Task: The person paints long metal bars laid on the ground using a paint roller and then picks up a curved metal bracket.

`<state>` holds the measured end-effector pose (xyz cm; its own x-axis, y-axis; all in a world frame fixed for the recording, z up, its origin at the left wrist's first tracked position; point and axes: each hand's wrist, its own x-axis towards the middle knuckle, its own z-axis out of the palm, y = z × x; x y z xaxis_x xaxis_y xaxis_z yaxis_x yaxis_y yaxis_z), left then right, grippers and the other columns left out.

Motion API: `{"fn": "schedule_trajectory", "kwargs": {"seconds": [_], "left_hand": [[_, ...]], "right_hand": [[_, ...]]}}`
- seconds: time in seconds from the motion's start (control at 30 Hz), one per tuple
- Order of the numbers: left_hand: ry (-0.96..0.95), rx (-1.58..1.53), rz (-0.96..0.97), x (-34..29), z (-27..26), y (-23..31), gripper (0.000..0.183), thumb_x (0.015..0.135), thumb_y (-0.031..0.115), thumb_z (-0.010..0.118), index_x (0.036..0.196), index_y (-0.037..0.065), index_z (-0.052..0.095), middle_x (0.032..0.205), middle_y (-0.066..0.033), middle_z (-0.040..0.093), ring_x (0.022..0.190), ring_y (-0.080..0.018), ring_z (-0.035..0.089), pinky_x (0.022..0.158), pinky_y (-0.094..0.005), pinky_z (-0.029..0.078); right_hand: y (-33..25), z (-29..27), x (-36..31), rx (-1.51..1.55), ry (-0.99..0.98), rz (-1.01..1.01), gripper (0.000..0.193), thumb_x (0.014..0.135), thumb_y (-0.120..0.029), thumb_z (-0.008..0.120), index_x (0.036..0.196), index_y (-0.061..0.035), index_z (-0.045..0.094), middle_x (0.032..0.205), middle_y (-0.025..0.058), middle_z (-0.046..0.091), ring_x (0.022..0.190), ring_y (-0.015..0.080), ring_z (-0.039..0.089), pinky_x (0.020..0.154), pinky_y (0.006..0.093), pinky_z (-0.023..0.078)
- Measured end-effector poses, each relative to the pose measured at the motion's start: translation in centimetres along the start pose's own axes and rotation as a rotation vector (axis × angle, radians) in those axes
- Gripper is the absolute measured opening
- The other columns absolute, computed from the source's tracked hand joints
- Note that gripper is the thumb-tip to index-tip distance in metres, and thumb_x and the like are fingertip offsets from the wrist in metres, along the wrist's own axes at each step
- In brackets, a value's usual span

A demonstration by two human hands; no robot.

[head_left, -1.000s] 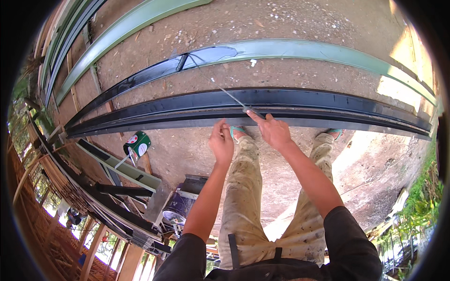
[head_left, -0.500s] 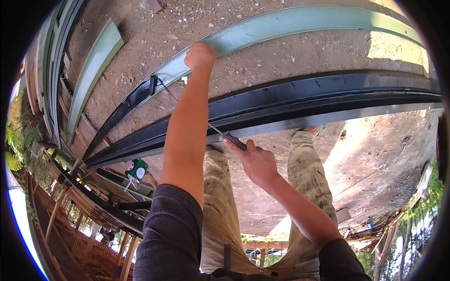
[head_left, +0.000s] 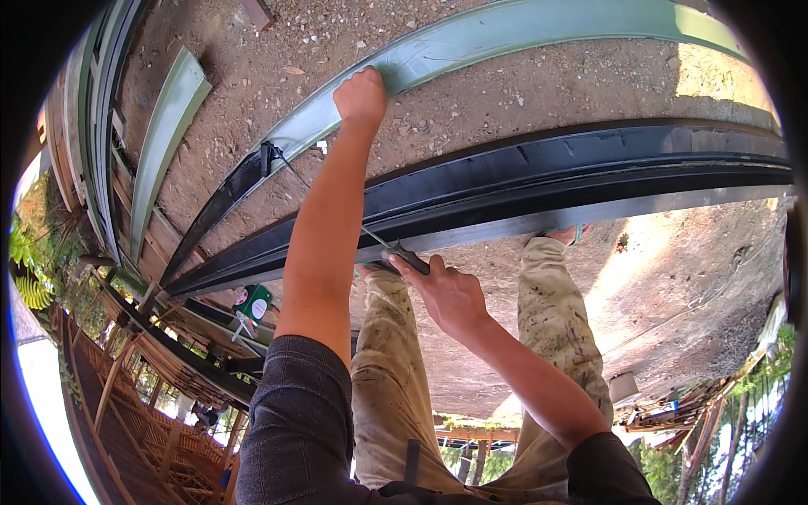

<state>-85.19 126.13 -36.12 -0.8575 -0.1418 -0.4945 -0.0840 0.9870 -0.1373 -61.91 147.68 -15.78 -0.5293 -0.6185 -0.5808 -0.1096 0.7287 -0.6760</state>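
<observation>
My right hand [head_left: 450, 295] is closed around the dark handle of a paint roller [head_left: 410, 259]. The roller's thin metal rod passes behind my left forearm. Its small black roller head [head_left: 268, 157] rests on a long pale green metal beam [head_left: 505, 38], where wet-looking black paint [head_left: 220, 200] meets the green. My left hand [head_left: 362, 94] is closed on that beam, farther along from the roller head; its fingertips are hidden. Between my feet and the green beam lie long black beams [head_left: 539, 168] side by side.
A shorter green beam piece [head_left: 168, 126] lies at the left, near a stack of long metal pieces [head_left: 97, 126]. A green paint can [head_left: 252, 301] stands left of my legs. Gravelly ground [head_left: 471, 105] shows between the beams. A brown block [head_left: 258, 13] lies at the far edge.
The view has shifted slightly. The roller head now sits more slanted near the paint's edge, and my right hand has moved a little left. My left hand still grips the beam.
</observation>
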Motion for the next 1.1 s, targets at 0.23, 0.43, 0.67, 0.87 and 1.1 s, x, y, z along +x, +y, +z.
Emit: {"fn": "schedule_trajectory", "kwargs": {"seconds": [0.23,0.43,0.67,0.87,1.1], "left_hand": [[-0.025,-0.181,0.193,-0.2,-2.5,3.7,0.023,0.094,0.028,0.067,0.106,0.01,0.072,0.106,-0.0167,0.078,0.096,-0.0375,0.075,0.084,-0.0504,0.059],[0.043,-0.192,0.331,0.6,-4.1,8.8,0.019,0.096,0.025,0.065,0.108,0.011,0.071,0.106,-0.0178,0.077,0.099,-0.0381,0.074,0.085,-0.0515,0.058],[0.009,-0.111,0.405,3.4,-2.4,9.7,0.017,0.095,0.022,0.066,0.108,0.013,0.072,0.105,-0.0153,0.077,0.1,-0.038,0.074,0.088,-0.0496,0.058],[-0.246,-0.459,0.433,2.0,-5.6,9.7,0.012,0.091,0.024,0.071,0.098,0.014,0.074,0.098,-0.0102,0.078,0.095,-0.0347,0.074,0.085,-0.046,0.058],[-0.379,-0.325,0.605,-10.2,-4.5,12.2,0.021,0.094,0.032,0.075,0.106,0.015,0.076,0.097,-0.0103,0.078,0.097,-0.0341,0.074,0.085,-0.0479,0.057]], "right_hand": [[0.2,0.7,0.1,-0.01,0.031,0.002,0.072,0.094,-0.014,0.067,0.16,-0.033,0.048,0.09,0.0131,0.059,0.058,0.0236,0.068,0.048,0.0381,0.056],[0.4,0.6,0.0,-0.013,0.006,-0.005,0.074,0.094,-0.013,0.067,0.162,-0.0336,0.045,0.091,0.0126,0.058,0.058,0.0222,0.067,0.049,0.0373,0.056],[0.6,0.7,0.0,-0.032,-0.017,-0.017,0.072,0.096,-0.014,0.064,0.163,-0.0333,0.044,0.092,0.0136,0.058,0.059,0.022,0.067,0.049,0.0371,0.055],[0.3,0.9,-0.2,-0.007,-0.027,-0.006,0.078,0.096,-0.008,0.063,0.164,-0.0362,0.04,0.093,0.0147,0.06,0.059,0.0255,0.069,0.051,0.0388,0.057],[-0.6,1.4,-0.6,-0.008,-0.008,-0.004,0.076,0.096,-0.009,0.063,0.164,-0.0346,0.04,0.093,0.0155,0.06,0.06,0.0267,0.07,0.052,0.0396,0.057]]}}
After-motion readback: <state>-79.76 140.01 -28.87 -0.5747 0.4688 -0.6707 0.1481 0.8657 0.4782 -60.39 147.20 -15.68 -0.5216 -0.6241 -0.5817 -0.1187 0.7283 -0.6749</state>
